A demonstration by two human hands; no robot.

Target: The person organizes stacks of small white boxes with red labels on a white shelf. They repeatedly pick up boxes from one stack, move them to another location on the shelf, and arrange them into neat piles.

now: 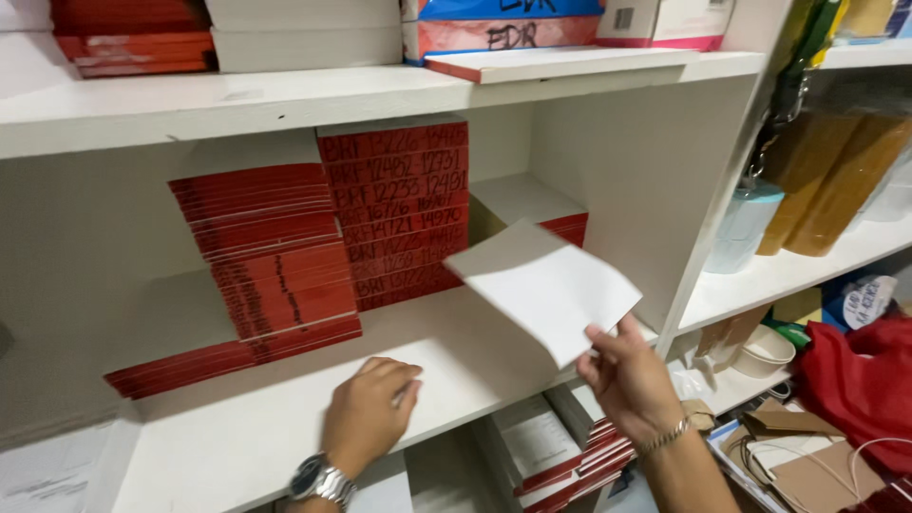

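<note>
My right hand (628,378) pinches the lower corner of a white sheet of paper (544,285) and holds it up, tilted, in front of the middle shelf. My left hand (368,414), with a metal wristwatch, rests knuckles up on the white shelf board (237,427), fingers curled with something small and pale between them that I cannot make out. Behind the hands stand stacks of thin red-edged booklets (275,261), and a second stack (399,214) bears handwritten marks on its edges.
A white upright panel (708,237) divides the shelves. To the right are brown rolls (836,185), a pale blue container (743,226), a red bag (860,380) and brown paper bags (807,465). More red-edged booklets (560,451) lie on the shelf below. Boxes sit on the top shelf.
</note>
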